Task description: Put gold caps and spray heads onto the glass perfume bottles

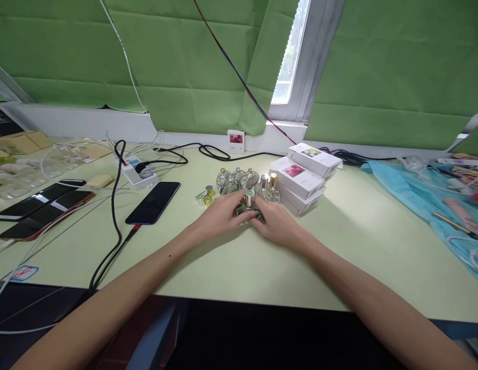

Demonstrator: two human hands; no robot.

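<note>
Both my left hand and my right hand are closed around one glass perfume bottle with a silver cap, standing at the middle of the table. My thumbs meet low on its near side, and my fingers cover its flanks. Just behind my left hand sits a cluster of uncapped glass bottles with gold and silver necks. Two capped bottles stand beyond my right hand, next to the boxes. Several loose gold and silver caps lie left of my left hand.
White boxes are stacked at the right, and a small white box leans at the wall. Leftward lie a dark phone with a cable, a power strip and more phones. Blue plastic sheeting covers the far right.
</note>
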